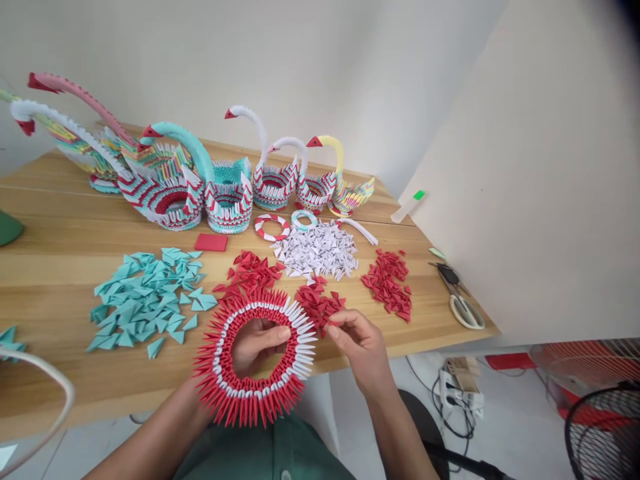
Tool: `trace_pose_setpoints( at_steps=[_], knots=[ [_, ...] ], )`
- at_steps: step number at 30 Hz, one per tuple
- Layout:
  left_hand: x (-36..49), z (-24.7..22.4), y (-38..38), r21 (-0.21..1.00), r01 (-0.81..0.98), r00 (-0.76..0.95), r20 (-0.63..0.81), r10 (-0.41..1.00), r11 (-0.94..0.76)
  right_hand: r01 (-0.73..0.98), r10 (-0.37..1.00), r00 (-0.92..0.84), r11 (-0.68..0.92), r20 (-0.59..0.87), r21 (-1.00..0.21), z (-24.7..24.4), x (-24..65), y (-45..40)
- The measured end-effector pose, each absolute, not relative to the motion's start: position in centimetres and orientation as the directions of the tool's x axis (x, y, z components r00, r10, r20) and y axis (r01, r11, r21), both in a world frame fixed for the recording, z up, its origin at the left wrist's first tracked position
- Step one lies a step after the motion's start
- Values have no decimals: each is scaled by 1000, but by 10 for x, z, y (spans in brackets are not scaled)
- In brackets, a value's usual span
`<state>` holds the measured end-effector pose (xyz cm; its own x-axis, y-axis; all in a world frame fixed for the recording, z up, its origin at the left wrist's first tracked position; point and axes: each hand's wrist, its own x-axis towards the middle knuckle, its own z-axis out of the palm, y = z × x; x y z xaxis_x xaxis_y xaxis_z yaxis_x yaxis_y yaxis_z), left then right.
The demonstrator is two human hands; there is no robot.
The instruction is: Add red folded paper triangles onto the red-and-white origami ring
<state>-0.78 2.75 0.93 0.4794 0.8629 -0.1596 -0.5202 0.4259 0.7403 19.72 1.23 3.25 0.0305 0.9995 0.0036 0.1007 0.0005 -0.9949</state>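
My left hand [257,343] grips a round ring of folded paper pieces [225,393] from behind, its thumb through the opening onto the inner wall. The ring is mostly red with a white band; white points stick out along its right side and red points around the rest. To the right, my right hand [357,340] pinches a small red folded paper piece [333,324] between thumb and fingertips, apart from the ring. Just behind it lies a pile of red paper pieces [317,303].
Turquoise pieces [145,300], white pieces [320,250] and more red pieces [387,283] lie in heaps. Several paper swans [227,207] stand along the back. Scissors [465,310] rest near the right edge. A pale curved tube [63,387] crosses the lower left; a fan [605,420] stands lower right.
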Motion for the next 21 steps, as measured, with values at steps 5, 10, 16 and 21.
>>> trace_pose_setpoints(
  at_steps=[5,10,16,21],
  knots=[
    [-6,17,27,725,-555,481,-121,868,408,-66,996,55,-69,-73,-995,23,195,7],
    [-6,19,28,726,-552,500,-105,860,410,-119,994,-10,-107,-107,-987,26,196,0],
    [-5,23,32,701,-577,476,-128,870,419,-181,988,6,-150,-153,-972,31,188,-10],
    [-3,35,33,707,-576,420,-175,891,411,-405,962,-10,-253,-273,-879,27,170,-19]
  ],
)
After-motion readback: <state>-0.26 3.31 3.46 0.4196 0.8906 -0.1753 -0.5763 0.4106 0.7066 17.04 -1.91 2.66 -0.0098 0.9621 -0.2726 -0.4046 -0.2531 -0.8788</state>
